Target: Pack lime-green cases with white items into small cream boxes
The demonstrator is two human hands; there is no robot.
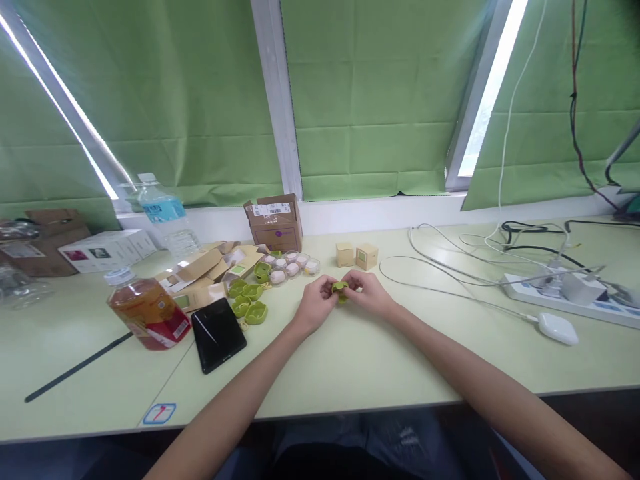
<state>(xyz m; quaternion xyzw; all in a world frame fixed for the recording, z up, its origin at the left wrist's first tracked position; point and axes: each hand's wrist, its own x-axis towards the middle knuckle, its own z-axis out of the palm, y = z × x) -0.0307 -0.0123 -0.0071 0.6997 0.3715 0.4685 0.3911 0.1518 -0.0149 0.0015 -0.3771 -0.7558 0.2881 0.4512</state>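
Between my two hands is a small green case (pixel 341 287), its finer shape partly covered by the fingers. My left hand (pixel 316 303) pinches it from the left, and my right hand (pixel 371 293) grips it from the right, just above the table. Left of my hands lie several similar green cases (pixel 256 312), some of them opened out. Behind those sits a clear plastic tray (pixel 295 265) with pale pink rounded pieces in it. Two small tan boxes (pixel 367 256) stand just beyond my hands.
Flattened cardboard packaging (pixel 200 270) and an opened brown carton (pixel 276 223) are at back left. A black phone-like device (pixel 219 335), a tea-coloured bottle (pixel 149 312) and a water bottle (pixel 167 217) stand left. Cables and a white power strip (pixel 575 297) occupy the right, near a white charger (pixel 557 328).
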